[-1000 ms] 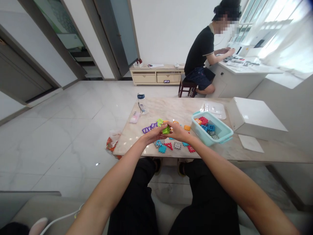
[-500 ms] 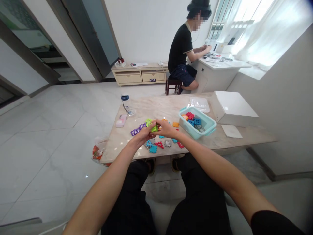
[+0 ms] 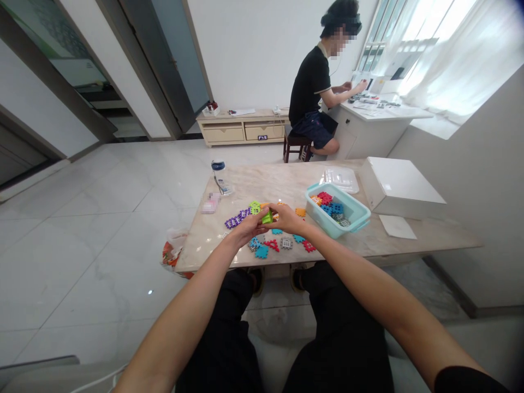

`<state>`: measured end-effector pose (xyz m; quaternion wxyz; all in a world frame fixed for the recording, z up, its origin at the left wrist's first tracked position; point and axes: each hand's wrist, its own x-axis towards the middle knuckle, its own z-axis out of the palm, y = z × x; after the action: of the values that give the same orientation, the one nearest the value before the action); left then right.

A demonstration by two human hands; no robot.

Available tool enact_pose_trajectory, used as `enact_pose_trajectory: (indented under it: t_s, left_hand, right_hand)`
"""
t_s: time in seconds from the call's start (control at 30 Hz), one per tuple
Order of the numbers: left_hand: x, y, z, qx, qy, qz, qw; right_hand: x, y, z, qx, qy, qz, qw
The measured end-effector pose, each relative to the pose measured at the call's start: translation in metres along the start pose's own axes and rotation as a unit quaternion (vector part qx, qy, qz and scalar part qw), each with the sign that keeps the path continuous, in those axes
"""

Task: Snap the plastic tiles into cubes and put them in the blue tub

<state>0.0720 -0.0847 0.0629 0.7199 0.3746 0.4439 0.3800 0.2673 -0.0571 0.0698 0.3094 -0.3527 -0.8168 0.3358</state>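
Note:
My left hand [image 3: 248, 226] and my right hand [image 3: 286, 217] meet over the marble table [image 3: 409, 243], both closed on a small green block piece [image 3: 267, 218] held between their fingertips. Under and around the hands lie several flat toothed plastic pieces: a purple row [image 3: 236, 219], a green one [image 3: 255, 206], an orange one [image 3: 300, 212], and blue [image 3: 261, 251], red [image 3: 271, 244] and grey [image 3: 286, 243] ones near the table's front edge. Just right of my right hand stands a teal bin [image 3: 346, 225] holding more red and blue pieces.
A clear lid [image 3: 343, 177] and a white box [image 3: 399, 187] lie right of the bin, with a paper sheet [image 3: 396, 226] nearby. A bottle [image 3: 221, 177] and a pink item [image 3: 209, 206] sit at the table's left. A bag [image 3: 174, 252] lies on the floor. Another person [image 3: 313, 103] sits at a far desk.
Both hands stay closed on the green piece above the scattered pieces. Only the head camera's view has shifted sideways and back.

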Motion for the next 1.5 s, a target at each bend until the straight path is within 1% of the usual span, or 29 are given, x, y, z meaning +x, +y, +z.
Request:
enact_pose_trajectory:
  t_s: [0.1,0.3,0.43,0.67,0.8,0.87,0.97,1.03,1.17,1.5]
  left_hand:
    - [0.003,0.000,0.000,0.000,0.019,0.015,1.000]
    - [0.003,0.004,-0.004,-0.010,0.022,0.014,1.000]
    - [0.002,0.003,-0.006,-0.016,0.012,0.000,1.000]
    - [-0.001,0.003,-0.001,-0.068,-0.031,0.020,0.997]
    - [-0.003,0.003,-0.001,-0.069,-0.048,0.016,0.996]
    - [-0.002,0.002,-0.002,-0.064,-0.053,0.024,0.996]
    - [-0.001,0.001,-0.005,-0.051,-0.054,0.036,0.997]
    - [-0.002,0.001,-0.007,-0.043,-0.053,0.030,0.997]
    - [-0.003,0.000,-0.008,-0.048,-0.044,0.020,0.998]
    - [0.001,-0.001,-0.007,-0.037,-0.044,0.007,0.998]
  right_hand:
    - [0.000,0.000,0.000,0.004,-0.005,-0.007,1.000]
    - [0.000,0.003,0.003,0.015,0.007,-0.011,1.000]
    - [0.002,0.005,0.003,0.010,0.013,-0.024,1.000]
    - [0.001,-0.002,0.001,0.003,0.031,-0.032,0.999]
    - [-0.001,-0.005,-0.001,-0.011,0.031,-0.031,0.999]
    - [-0.001,-0.005,-0.001,-0.014,0.030,-0.037,0.999]
    - [0.000,-0.005,0.000,-0.015,0.028,-0.050,0.998]
    - [0.001,-0.005,0.001,-0.022,0.022,-0.053,0.998]
    - [0.002,-0.004,0.002,-0.041,0.014,-0.045,0.998]
    - [0.001,-0.005,-0.002,-0.052,0.012,-0.027,0.998]
